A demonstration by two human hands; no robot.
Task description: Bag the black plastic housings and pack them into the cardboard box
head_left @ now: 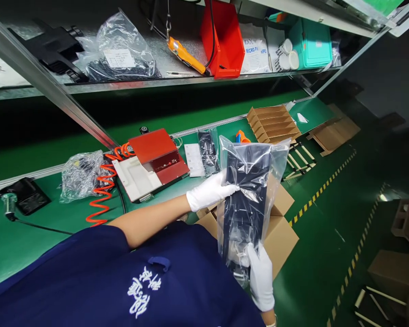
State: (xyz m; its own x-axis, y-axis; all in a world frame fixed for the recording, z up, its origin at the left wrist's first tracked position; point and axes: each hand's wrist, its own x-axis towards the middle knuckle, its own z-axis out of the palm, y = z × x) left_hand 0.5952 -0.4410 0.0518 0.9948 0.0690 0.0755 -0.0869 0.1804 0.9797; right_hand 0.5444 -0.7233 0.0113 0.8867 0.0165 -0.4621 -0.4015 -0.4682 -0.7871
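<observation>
I hold a clear plastic bag with a flat black part inside it, upright over an open cardboard box. My left hand, in a white glove, grips the bag's upper left side, fingers closed on the plastic. My right hand, also gloved, grips the bag's lower end from below.
A red and white fixture with an orange coiled hose sits on the green bench. Bagged parts lie left of it. Cardboard dividers stand farther right. A shelf above carries a red bin and an orange screwdriver.
</observation>
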